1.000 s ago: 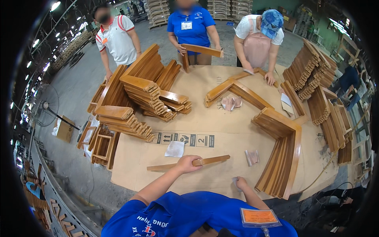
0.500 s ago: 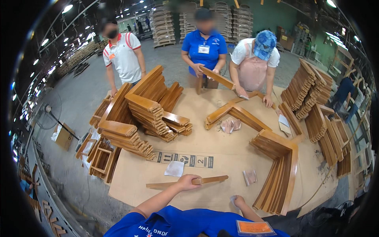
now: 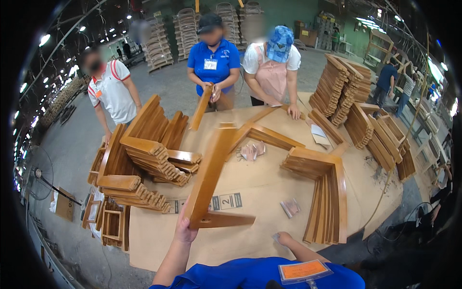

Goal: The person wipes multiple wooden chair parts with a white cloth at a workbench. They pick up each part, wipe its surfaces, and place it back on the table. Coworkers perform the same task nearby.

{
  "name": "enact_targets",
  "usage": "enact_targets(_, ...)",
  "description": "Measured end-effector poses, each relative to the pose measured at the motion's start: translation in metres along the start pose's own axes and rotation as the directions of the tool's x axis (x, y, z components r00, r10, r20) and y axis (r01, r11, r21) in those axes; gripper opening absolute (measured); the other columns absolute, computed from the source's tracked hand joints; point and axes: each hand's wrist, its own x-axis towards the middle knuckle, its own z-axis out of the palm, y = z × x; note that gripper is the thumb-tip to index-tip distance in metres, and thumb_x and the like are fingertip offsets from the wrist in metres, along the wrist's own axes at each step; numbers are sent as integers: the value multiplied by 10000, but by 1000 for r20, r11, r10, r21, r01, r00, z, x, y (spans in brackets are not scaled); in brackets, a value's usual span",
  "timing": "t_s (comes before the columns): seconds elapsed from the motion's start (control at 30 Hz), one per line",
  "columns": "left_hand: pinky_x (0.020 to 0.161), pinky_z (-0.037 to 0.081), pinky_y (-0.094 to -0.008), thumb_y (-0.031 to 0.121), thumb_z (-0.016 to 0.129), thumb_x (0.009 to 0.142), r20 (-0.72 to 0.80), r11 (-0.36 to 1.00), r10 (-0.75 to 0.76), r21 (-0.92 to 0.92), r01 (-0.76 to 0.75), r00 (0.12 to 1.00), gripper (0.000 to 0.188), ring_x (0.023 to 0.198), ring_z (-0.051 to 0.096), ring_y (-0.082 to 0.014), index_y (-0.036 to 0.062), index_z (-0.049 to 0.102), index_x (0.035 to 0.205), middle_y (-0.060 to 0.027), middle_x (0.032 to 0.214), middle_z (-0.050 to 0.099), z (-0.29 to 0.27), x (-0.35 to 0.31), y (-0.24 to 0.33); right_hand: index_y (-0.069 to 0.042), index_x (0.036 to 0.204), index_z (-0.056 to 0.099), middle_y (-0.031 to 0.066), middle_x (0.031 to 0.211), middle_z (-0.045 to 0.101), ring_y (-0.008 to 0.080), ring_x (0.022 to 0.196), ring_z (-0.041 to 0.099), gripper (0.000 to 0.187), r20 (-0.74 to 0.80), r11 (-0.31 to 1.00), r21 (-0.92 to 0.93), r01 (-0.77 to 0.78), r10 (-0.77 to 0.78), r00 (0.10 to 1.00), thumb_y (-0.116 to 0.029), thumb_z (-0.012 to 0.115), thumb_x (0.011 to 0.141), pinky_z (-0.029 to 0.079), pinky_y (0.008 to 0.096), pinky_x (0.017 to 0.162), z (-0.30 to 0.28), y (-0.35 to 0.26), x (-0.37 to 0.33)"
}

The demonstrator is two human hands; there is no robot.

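My left hand [image 3: 185, 232] grips an L-shaped varnished wooden frame piece [image 3: 208, 180] at its corner. The long arm of the piece is tilted up and away from me, while the short arm points right. My right hand [image 3: 285, 239] is closed on a small greyish sheet [image 3: 275, 237], low over the cardboard near the front edge. Beyond it lies a folded brownish sheet [image 3: 290, 208]. More crumpled sheets [image 3: 252, 151] rest farther back on the cardboard-covered table [image 3: 255, 236].
Stacked wooden frame pieces stand at left [image 3: 139, 144] and right [image 3: 332, 207], with a taller stack [image 3: 337, 89] at the back right. Across the table, a person in blue [image 3: 214, 65] holds a wooden piece; one in a pink apron [image 3: 267, 67] bends over another. A person in white [image 3: 113, 91] stands left.
My left hand has raised the wooden piece and turned it so its long arm stands up. It now covers the pale sheet's earlier place. The view has shifted right.
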Motion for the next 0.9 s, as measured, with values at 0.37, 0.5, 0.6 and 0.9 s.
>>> enact_targets(0.37, 863, 503, -411, 108, 547, 803, -649, 983, -153, -22, 182, 745, 346, 931, 610, -292, -24, 476, 1115, -144, 970, 585, -63, -20, -41, -49, 1117, 638, 205, 1074, 645, 349, 985, 623, 339, 2, 1000, -17, 16, -16, 1000, -161, 533, 814, 482, 413, 859, 10, -4, 5)
enact_targets(0.5, 852, 504, -393, 111, 547, 820, -688, 992, -70, 30, 124, 722, 343, 934, 610, -275, -21, 456, 1124, -132, 972, 561, -62, -27, -31, -47, 1176, 602, 214, 1104, 634, 358, 1021, 610, 372, -60, 990, 143, 18, -9, 998, -155, 528, 828, 475, 409, 881, 2, -24, 7)
enact_targets(0.6, 852, 497, -374, 119, 548, 836, -680, 979, 21, 161, 121, 733, 337, 955, 603, -253, -13, 451, 1131, -127, 984, 567, -47, -28, -30, -32, 1171, 592, 208, 1072, 646, 339, 994, 624, 326, -200, 938, 320, 138, -75, 977, -139, 537, 867, 487, 396, 855, -11, -61, 8)
enact_targets(0.9, 810, 504, -361, 133, 546, 847, -679, 946, 67, 276, 170, 731, 321, 915, 614, -236, -18, 458, 1116, -138, 962, 601, -18, -16, -32, -42, 1288, 501, 165, 1343, 473, 335, 1235, 458, 492, -535, 590, 268, 761, -566, 627, 48, 489, 805, 397, 378, 1009, -57, -234, -36)
